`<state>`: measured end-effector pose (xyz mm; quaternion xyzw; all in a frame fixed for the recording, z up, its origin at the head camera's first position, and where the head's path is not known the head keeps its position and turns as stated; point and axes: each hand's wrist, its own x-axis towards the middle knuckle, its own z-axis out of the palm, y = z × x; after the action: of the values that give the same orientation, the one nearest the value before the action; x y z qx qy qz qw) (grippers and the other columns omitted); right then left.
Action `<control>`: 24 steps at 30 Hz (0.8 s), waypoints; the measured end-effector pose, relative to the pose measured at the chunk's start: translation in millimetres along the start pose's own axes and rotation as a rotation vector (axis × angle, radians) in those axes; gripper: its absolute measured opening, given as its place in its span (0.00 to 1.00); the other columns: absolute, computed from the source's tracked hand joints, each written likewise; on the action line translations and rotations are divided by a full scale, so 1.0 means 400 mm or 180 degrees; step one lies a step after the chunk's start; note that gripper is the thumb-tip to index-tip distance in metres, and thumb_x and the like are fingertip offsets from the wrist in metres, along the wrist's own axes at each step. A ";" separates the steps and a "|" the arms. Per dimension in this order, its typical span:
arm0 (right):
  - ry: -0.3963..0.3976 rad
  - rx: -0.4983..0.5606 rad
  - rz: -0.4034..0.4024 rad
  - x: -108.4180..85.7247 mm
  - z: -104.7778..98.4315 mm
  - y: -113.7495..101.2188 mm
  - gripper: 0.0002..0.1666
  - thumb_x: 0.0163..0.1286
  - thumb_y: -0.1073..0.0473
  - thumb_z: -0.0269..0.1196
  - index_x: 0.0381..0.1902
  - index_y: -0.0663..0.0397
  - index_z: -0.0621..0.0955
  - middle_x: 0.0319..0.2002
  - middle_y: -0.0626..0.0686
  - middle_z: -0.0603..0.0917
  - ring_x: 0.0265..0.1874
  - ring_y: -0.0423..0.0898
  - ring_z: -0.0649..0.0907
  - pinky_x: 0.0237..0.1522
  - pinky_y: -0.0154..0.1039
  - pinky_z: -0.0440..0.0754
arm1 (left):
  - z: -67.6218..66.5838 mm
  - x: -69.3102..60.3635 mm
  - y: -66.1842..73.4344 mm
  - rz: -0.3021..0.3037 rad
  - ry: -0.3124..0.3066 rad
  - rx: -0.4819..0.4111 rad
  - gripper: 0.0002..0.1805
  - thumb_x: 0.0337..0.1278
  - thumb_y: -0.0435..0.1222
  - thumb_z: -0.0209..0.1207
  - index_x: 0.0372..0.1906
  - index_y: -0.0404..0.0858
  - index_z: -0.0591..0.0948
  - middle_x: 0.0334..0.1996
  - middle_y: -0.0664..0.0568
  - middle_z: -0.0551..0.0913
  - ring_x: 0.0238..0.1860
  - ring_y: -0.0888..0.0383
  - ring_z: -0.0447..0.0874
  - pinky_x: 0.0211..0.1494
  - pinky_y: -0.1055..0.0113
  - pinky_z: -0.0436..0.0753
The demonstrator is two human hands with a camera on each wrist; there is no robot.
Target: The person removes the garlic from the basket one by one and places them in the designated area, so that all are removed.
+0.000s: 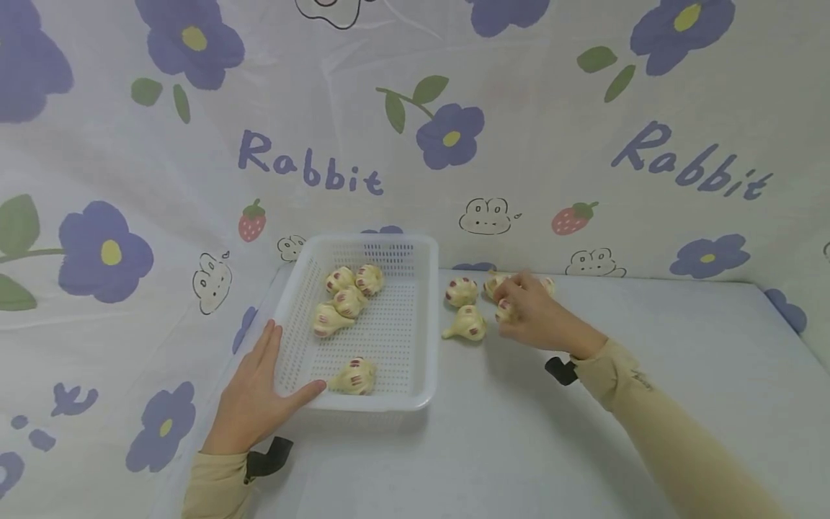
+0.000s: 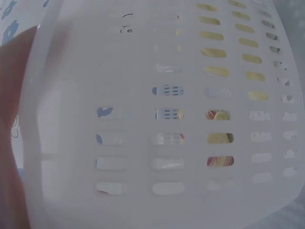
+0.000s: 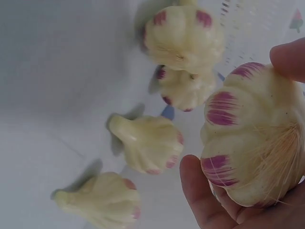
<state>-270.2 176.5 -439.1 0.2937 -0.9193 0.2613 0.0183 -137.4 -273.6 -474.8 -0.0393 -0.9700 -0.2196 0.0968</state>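
Note:
My right hand (image 1: 537, 318) holds a garlic bulb (image 3: 252, 136), cream with purple streaks and a tuft of root hairs, between thumb and fingers. Around it on the table lie other bulbs: one bulb (image 1: 462, 292) with another garlic bulb (image 1: 470, 324) in front of it, and more partly hidden behind the hand. My left hand (image 1: 256, 393) rests against the near left corner of a white plastic basket (image 1: 428, 324), fingers straight along its side and thumb at the front rim. Inside, several bulbs (image 1: 350, 301) cluster toward the back left, and a single bulb (image 1: 357, 376) lies near the front wall.
The basket stands on a white table (image 1: 493, 447) near its back edge. A cloth (image 1: 519, 166) printed with flowers, rabbits and strawberries hangs behind and to the left. A black strap piece (image 1: 269, 458) sticks out at the left wrist.

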 end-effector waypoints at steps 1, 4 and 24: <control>-0.0003 -0.0004 0.0004 0.003 0.007 0.006 0.20 0.56 0.67 0.67 0.49 0.59 0.78 0.54 0.67 0.73 0.53 0.62 0.74 0.53 0.58 0.77 | 0.000 0.000 0.000 -0.0005 -0.0003 -0.0001 0.66 0.56 0.69 0.64 0.84 0.32 0.48 0.85 0.39 0.47 0.80 0.31 0.56 0.75 0.33 0.66; -0.0012 0.0001 0.0002 0.009 0.026 0.021 0.20 0.55 0.67 0.66 0.48 0.59 0.78 0.52 0.68 0.73 0.52 0.62 0.74 0.52 0.59 0.77 | 0.000 0.000 0.001 -0.0023 -0.0013 -0.0006 0.66 0.56 0.69 0.63 0.84 0.33 0.48 0.85 0.40 0.46 0.80 0.31 0.57 0.75 0.32 0.66; -0.0211 -0.0056 0.0212 0.020 0.110 0.081 0.20 0.56 0.64 0.68 0.47 0.53 0.79 0.49 0.62 0.74 0.48 0.56 0.73 0.46 0.50 0.77 | -0.004 -0.002 0.001 -0.0070 -0.0029 -0.0011 0.64 0.56 0.70 0.62 0.85 0.37 0.49 0.86 0.42 0.46 0.80 0.31 0.57 0.74 0.31 0.67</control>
<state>-289.5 172.9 -490.9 0.2712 -0.9309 0.2439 -0.0183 -136.1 -274.0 -473.3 -0.0298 -0.9704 -0.2221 0.0898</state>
